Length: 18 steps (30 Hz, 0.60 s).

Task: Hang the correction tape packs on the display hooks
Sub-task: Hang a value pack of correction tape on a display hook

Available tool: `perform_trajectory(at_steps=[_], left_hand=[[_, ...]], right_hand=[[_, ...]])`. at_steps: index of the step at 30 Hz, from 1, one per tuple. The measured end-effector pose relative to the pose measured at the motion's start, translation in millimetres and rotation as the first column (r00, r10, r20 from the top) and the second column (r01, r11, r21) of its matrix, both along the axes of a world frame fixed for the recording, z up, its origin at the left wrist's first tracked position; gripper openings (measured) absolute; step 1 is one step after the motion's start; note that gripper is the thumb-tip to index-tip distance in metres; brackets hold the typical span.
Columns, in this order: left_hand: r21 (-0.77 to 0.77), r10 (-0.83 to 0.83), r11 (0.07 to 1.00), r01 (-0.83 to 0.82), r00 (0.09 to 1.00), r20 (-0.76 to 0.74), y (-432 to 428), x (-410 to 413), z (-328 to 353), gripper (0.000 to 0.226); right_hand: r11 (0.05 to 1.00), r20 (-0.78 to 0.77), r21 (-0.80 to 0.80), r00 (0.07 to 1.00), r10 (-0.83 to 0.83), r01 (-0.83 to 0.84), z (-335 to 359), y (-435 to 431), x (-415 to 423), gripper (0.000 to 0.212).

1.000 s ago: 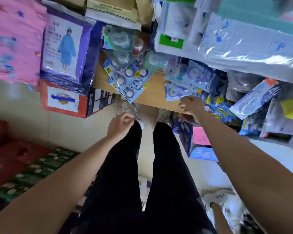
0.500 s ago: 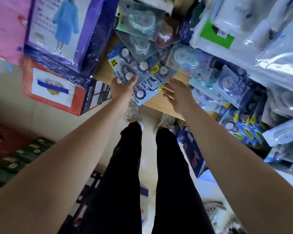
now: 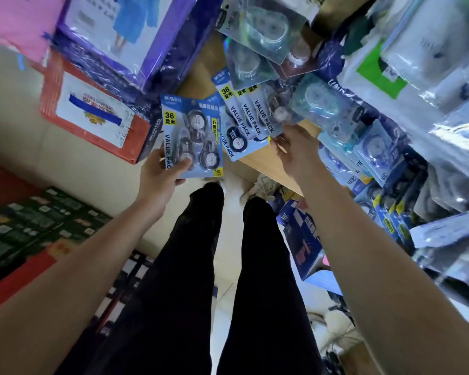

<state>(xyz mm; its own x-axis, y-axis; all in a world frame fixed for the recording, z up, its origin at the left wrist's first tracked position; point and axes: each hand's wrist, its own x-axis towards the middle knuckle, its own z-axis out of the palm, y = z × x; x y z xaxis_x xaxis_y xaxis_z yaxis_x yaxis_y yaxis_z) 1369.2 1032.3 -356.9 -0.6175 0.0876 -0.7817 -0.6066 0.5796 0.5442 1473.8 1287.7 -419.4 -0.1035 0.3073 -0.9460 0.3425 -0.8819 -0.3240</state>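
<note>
My left hand grips a blue "VALUE PACK" correction tape pack by its lower edge, thumb across the front, holding it upright left of the display. A row of the same packs hangs overlapping on the wooden board. My right hand touches the bottom corner of that hanging row, fingers curled at the packs' lower edges. The hooks themselves are hidden behind the packs.
Clear-blister tape packs hang above the row. More blue packs fill the right side under white plastic bags. A red box and purple raincoat pack sit at left. A blue box lies on the floor.
My left hand has pulled one pack clear to the left of the hanging row and holds it apart. My right hand moved up to the row's lower right corner.
</note>
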Motion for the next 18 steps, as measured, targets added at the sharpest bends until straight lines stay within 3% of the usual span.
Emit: perform_trajectory(at_steps=[3, 5, 8, 11, 13, 16, 18], left_hand=[[-0.019, 0.017, 1.0, -0.017, 1.0, -0.025, -7, 4, 0, 0.024], [-0.037, 0.067, 0.997, -0.067, 0.998, -0.006, -6, 8, -5, 0.02], [-0.06, 0.07, 0.996, -0.067, 0.997, 0.038, -1, 14, -13, 0.033], [-0.042, -0.009, 0.999, 0.012, 0.999, 0.051, 9, 17, -19, 0.036], [-0.023, -0.021, 0.999, 0.022, 0.998, 0.051, 16, 16, -22, 0.039], [-0.036, -0.018, 0.999, 0.019, 0.999, 0.028, 20, 12, -28, 0.034], [-0.028, -0.004, 1.0, 0.005, 1.0, 0.028, 21, 8, -32, 0.033]], right_hand=[[0.995, -0.002, -0.03, 0.996, 0.091, -0.091, 9, -17, 9, 0.016], [0.99, -0.028, -0.129, 0.999, 0.045, -0.048, 15, -35, 19, 0.019], [0.965, -0.044, -0.245, 0.995, 0.087, -0.096, 20, -65, 35, 0.022], [0.947, -0.072, -0.283, 0.988, 0.135, -0.15, 16, -82, 42, 0.056], [0.961, -0.062, -0.243, 0.991, 0.117, -0.129, 14, -83, 42, 0.075], [0.993, 0.089, -0.114, 0.996, -0.015, 0.025, 8, -73, 44, 0.065], [0.999, 0.165, 0.039, 0.986, -0.029, 0.023, 6, -62, 43, 0.08]])
